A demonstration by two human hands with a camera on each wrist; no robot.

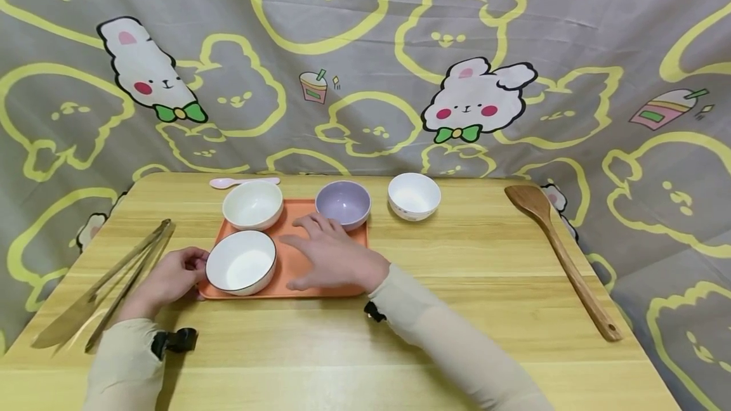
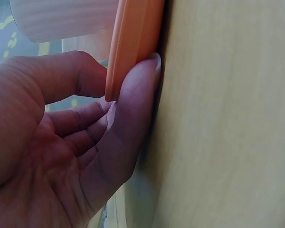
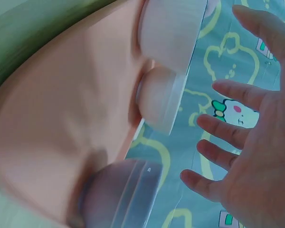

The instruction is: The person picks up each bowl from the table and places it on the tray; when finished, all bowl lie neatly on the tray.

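An orange tray [image 1: 294,252] lies on the table with three bowls on it. A white bowl with a dark rim [image 1: 241,263] stands at its front left, a cream bowl [image 1: 253,206] behind that, and a purple bowl [image 1: 343,203] at the back right. My left hand [image 1: 174,276] pinches the tray's left edge between thumb and fingers, as the left wrist view shows at the tray edge [image 2: 135,45]. My right hand [image 1: 338,254] hovers over the tray's right part, fingers spread and holding nothing; the right wrist view shows the purple bowl [image 3: 123,194] apart from its fingers.
A white patterned bowl [image 1: 414,196] stands right of the tray. A pink spoon [image 1: 244,182] lies behind the cream bowl. Tongs [image 1: 122,278] lie at the left, a wooden spatula [image 1: 562,252] at the right. A printed curtain [image 1: 365,68] hangs behind the table.
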